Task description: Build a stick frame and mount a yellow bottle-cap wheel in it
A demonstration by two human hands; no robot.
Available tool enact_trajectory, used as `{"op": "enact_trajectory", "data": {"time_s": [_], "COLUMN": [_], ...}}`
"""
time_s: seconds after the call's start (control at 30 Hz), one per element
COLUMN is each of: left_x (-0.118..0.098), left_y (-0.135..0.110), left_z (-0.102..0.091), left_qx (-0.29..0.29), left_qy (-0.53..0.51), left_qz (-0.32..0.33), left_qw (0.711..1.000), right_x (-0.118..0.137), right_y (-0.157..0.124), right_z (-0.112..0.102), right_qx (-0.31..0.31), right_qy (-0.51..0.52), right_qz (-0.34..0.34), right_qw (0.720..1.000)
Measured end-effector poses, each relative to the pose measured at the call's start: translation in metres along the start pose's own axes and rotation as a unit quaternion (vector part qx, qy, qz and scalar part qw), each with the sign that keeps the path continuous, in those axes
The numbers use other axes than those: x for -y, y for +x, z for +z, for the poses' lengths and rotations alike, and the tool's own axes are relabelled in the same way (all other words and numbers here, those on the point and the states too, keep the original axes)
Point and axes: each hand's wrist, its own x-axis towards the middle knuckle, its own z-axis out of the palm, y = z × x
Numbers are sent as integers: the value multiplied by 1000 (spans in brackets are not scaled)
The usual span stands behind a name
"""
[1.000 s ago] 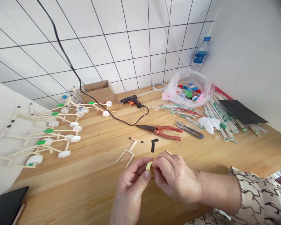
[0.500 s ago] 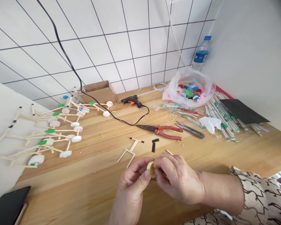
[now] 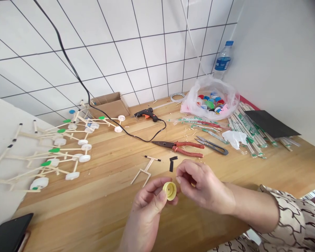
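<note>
Between thumb and fingers, my left hand (image 3: 149, 203) holds a yellow bottle cap (image 3: 169, 191). Its hollow side faces up towards me, and a small dark spot marks the middle of its inside. Just right of the cap, apart from it, my right hand (image 3: 203, 185) is closed in a pinch; what it grips is too hidden to name. Beyond my hands lie a small wooden stick frame (image 3: 146, 170) with black-wrapped ends and two black strips (image 3: 171, 166). Red-handled pliers (image 3: 177, 146) rest farther back.
Stick models with cap wheels (image 3: 73, 157) crowd the left. A glue gun (image 3: 147, 114), its cord trailing, lies near a cardboard box (image 3: 110, 105). At right are thread snips (image 3: 212, 145), a bag of caps (image 3: 210, 99), wrapped chopsticks (image 3: 248, 129) and a bottle (image 3: 223, 61). A phone (image 3: 10, 232) sits front left.
My right hand has drawn back to the right, off the yellow cap. The cap has turned so that its inside shows, still in my left hand. The view has shifted slightly.
</note>
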Motion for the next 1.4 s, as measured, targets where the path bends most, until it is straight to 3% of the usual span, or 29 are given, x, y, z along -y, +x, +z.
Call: {"op": "enact_trajectory", "data": {"time_s": [0.2, 0.4, 0.77, 1.07, 1.27, 1.4], "left_x": [2, 1, 3, 3, 4, 6], "left_y": [3, 2, 2, 6, 5, 5], "left_z": [-2, -1, -1, -6, -5, -6], "left_qx": [-4, -2, 13, 9, 15, 23], "left_qy": [-8, 15, 40, -26, -35, -3], "left_qz": [-17, 3, 10, -29, -4, 13], "left_qw": [1000, 1000, 999, 999, 999, 1000], "right_x": [-5, -1, 0, -5, -6, -6], "right_y": [1, 0, -2, 6, 7, 7], "right_z": [-7, -5, 3, -2, -3, -4], "right_qx": [48, 90, 79, 129, 128, 133], "right_qy": [93, 70, 96, 222, 236, 236], "right_qz": [67, 121, 143, 236, 236, 191], "right_qw": [992, 986, 982, 937, 934, 943]}}
